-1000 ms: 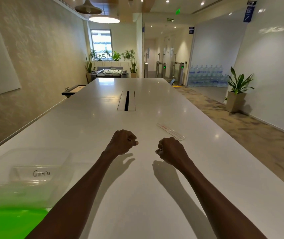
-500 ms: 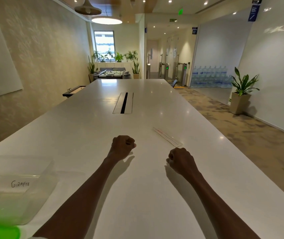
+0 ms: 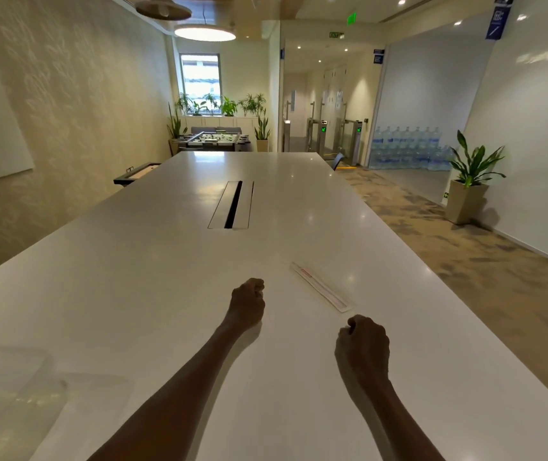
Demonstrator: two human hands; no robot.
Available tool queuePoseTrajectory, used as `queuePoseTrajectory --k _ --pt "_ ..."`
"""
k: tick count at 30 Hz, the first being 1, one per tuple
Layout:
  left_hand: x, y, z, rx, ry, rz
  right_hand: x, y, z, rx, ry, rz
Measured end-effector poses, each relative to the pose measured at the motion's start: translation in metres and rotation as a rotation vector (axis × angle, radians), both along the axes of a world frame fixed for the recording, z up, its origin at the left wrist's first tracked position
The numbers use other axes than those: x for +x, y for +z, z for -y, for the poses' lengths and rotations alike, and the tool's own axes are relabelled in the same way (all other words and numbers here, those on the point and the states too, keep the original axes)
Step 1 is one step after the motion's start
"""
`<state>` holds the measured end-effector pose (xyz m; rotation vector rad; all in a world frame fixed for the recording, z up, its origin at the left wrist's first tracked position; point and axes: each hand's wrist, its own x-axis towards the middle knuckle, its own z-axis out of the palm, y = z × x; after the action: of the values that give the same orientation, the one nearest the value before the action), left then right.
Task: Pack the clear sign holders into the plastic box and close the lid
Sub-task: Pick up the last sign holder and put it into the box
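Clear plastic box (image 3: 6, 394) sits far left on the white surface (image 3: 166, 277); a flat sign holder (image 3: 320, 287) lies just beyond the right hand (image 3: 362, 347). Left hand (image 3: 246, 302) and right: both fisted, empty.

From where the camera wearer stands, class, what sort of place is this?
Probably an office meeting area: a long white conference table with a cable slot, entry turnstiles down the corridor, and stacked water bottles behind glass.

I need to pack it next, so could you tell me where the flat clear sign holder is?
The sign holder lies on the table, just beyond the right hand.
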<state>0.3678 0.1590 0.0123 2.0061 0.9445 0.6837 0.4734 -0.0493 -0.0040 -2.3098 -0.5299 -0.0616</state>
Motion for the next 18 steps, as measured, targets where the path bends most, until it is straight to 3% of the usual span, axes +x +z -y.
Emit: queuePoseTrajectory --k 12,18 --pt "0.065 -0.027 -0.011 -0.286 -0.056 0.145 0.020 -0.016 -0.028 -0.008 -0.135 0.004" --pt "0.098 -0.028 -0.036 -0.229 -0.082 0.078 0.021 -0.021 -0.032 -0.023 -0.199 0.005"
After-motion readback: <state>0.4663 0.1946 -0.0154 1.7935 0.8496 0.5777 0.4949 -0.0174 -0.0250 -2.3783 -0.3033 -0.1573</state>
